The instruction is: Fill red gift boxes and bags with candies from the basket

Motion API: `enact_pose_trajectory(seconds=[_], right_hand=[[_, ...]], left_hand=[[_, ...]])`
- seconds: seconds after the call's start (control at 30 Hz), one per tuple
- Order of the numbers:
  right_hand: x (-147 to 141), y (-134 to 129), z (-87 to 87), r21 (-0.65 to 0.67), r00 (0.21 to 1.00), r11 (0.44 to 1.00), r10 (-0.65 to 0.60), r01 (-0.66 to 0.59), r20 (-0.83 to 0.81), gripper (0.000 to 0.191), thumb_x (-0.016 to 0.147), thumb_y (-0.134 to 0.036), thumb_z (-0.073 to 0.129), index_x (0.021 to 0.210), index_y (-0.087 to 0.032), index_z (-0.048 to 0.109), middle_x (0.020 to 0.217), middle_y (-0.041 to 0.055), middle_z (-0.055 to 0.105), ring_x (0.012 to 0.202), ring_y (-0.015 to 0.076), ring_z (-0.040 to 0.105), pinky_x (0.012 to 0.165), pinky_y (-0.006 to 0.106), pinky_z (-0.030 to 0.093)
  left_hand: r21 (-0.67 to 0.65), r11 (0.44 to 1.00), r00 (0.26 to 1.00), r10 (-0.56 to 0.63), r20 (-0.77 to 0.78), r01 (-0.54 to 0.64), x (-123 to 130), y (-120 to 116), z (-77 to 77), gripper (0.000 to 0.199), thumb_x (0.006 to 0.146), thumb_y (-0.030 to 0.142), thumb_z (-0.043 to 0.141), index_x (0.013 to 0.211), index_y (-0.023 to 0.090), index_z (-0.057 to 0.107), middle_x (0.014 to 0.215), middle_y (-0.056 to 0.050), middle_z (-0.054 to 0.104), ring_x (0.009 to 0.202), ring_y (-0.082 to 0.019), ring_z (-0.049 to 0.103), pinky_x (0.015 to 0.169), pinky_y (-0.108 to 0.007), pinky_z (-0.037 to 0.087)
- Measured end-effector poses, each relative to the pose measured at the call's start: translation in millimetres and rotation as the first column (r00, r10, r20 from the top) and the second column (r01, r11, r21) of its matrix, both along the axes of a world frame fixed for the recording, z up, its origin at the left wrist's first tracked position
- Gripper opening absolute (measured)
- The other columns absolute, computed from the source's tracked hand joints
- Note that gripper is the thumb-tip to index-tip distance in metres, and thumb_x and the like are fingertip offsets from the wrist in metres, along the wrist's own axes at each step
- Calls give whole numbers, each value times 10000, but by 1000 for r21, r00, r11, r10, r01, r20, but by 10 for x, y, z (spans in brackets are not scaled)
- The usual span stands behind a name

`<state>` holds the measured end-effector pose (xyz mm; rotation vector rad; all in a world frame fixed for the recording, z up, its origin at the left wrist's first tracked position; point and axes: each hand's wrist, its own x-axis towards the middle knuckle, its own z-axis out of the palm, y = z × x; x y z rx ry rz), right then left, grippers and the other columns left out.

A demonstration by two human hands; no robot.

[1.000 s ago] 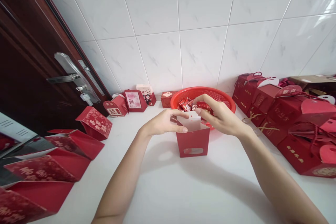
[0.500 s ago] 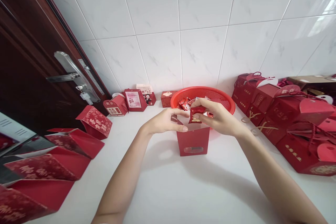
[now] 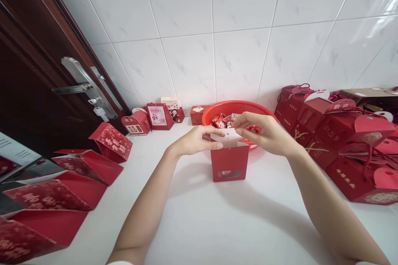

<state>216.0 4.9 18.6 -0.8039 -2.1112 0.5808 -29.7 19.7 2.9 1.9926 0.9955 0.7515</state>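
Left hand (image 3: pixel 195 140): clenched on the left rim of the red gift box (image 3: pixel 229 163), thumb in front.
Right hand (image 3: pixel 264 130): fingertips at the box's white paper flap (image 3: pixel 228 138); cannot tell if grasping anything.
Box: upright on the white counter (image 3: pixel 192 219), just before the red plastic basket (image 3: pixel 236 107) of wrapped sweets (image 3: pixel 219 121).
Left: flat-folded red boxes (image 3: pixel 87 169).
Right: piled red gift bags (image 3: pixel 348 140).

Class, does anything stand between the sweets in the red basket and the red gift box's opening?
Yes: the raised white flap of the red gift box, at its opening's far edge, stands before the wrapped sweets in the red basket. The left hand is on that flap.
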Motion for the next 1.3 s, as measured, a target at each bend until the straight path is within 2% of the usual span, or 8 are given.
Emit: enact_pose_trajectory(seconds=[0.13,0.43,0.57,0.7,0.8,0.9,1.07,1.3], right_hand=[[116,8,16,-16,998,998,-59,59,5,161,911,-369,598,947,-229,670,983,54,726,915,223,686,798,350,564],[279,115,-12,-93,971,988,-105,127,215,359,922,-417,576,1226,-242,650,1266,76,677,1068,250,658,866,390,555],[270,160,-27,-71,950,986,-128,154,285,375,923,-419,570,1238,-225,634,1165,84,694,985,238,655,794,357,526],[234,197,-65,-91,935,992,-48,85,350,377,984,-473,442,852,-199,664,804,32,640,716,174,566,629,299,409],[196,229,-119,-134,937,990,0,50,350,342,990,-425,426,837,-201,635,765,15,605,684,156,517,620,285,360],[150,262,-169,-128,907,988,-31,92,421,157,933,-312,510,876,-203,608,773,9,604,660,148,489,618,277,334],[77,293,-232,-50,871,988,-104,145,479,260,894,-213,519,651,-203,426,609,-26,470,568,124,375,588,281,265],[93,-3,-505,-105,962,963,-234,249,139,206,897,-271,548,709,-192,522,688,-8,570,651,136,499,616,259,380]], left_hand=[[85,994,998,-60,-23,62,-10,31,-30,443,692,229,818,1130,274,769,1171,-73,752,1069,-279,717,828,-332,614],[223,973,998,52,17,-55,142,142,-263,613,790,160,644,1386,285,571,1436,-63,592,878,-188,713,754,-314,609],[293,953,997,73,25,-77,194,194,-346,399,806,166,607,1200,213,647,1230,-60,697,836,-176,695,753,-310,595],[358,932,998,47,34,-56,212,212,-373,167,812,143,572,936,191,672,961,-32,731,910,-191,688,804,-302,578],[380,923,999,49,19,-53,211,227,-382,120,802,130,567,843,189,664,902,-33,724,888,-189,681,780,-296,573],[374,926,999,51,8,-50,204,243,-392,124,806,144,565,832,186,678,908,-42,734,868,-186,682,760,-291,573],[332,943,999,23,-36,-9,183,258,-409,134,768,203,645,860,192,741,922,-48,765,883,-209,697,802,-316,582],[120,985,991,-130,40,124,131,240,-310,148,743,334,710,780,199,758,909,-66,762,883,-243,701,800,-351,580]])
